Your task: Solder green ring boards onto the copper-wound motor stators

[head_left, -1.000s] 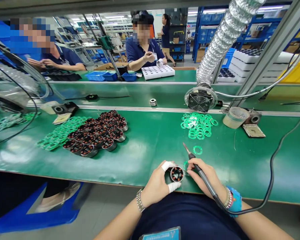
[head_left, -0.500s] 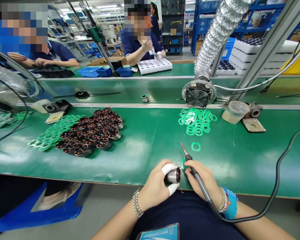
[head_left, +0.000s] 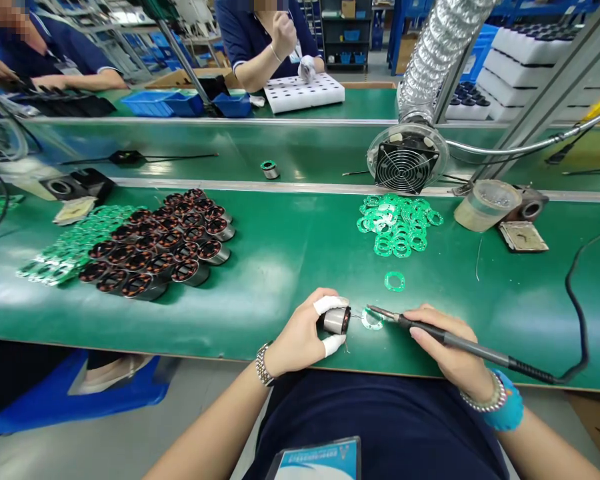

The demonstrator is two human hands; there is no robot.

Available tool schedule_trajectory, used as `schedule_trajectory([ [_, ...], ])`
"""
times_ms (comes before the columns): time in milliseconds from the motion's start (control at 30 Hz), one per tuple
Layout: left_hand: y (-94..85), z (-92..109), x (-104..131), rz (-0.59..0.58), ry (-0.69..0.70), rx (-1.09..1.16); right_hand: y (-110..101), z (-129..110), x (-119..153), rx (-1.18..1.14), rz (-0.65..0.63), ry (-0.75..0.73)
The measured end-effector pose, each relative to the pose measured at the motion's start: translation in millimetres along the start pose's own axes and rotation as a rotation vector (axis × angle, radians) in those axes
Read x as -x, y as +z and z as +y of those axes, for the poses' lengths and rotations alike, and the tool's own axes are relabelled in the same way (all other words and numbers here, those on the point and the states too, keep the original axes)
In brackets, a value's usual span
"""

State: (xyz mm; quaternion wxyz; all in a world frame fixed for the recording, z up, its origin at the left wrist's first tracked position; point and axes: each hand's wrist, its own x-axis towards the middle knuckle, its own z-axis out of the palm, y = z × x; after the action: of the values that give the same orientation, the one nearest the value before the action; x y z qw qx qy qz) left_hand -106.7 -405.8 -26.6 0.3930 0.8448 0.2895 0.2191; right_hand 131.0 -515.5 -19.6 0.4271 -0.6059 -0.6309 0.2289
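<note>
The left hand (head_left: 297, 340), wearing white covers on thumb and finger, is holding a metal cylinder (head_left: 336, 321) sideways near the front edge of the green desk (head_left: 290, 267), its wound end facing right; whether it is resting on the surface is hard to tell. The right hand (head_left: 453, 343) is gripping a soldering iron (head_left: 485, 353) by its dark handle, the tip hovering at or over a green ring (head_left: 372, 327) just beside the cylinder. The cylinder is looking dense, stiff and probably slippery along its smooth wall, so that wall is offering the best hold; its fine wires are seeming fragile, and one is reaching toward the ring. The ring is appearing thin and light, best taken by its rim. Beyond, a translucent cup (head_left: 473, 215) is holding something greyish, too unclear to name. Across the divider, a white tray (head_left: 280, 102) is showing rows of dark spots, perhaps holes or parts, and blue bins (head_left: 143, 105) are standing nearby, their contents hidden.
</note>
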Motion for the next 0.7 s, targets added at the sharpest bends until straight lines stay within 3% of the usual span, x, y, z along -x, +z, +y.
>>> schedule_trajectory([
  [267, 0.5, -1.0, -2.4, 0.003, -0.015, 0.013, 1.5, -1.1, -3.5, -0.007, -0.101, 0.044],
  [700, 1.7, -1.3, -5.2, 0.005, -0.034, 0.025, 2.5, 1.5, -2.9, 0.008, -0.084, 0.039],
])
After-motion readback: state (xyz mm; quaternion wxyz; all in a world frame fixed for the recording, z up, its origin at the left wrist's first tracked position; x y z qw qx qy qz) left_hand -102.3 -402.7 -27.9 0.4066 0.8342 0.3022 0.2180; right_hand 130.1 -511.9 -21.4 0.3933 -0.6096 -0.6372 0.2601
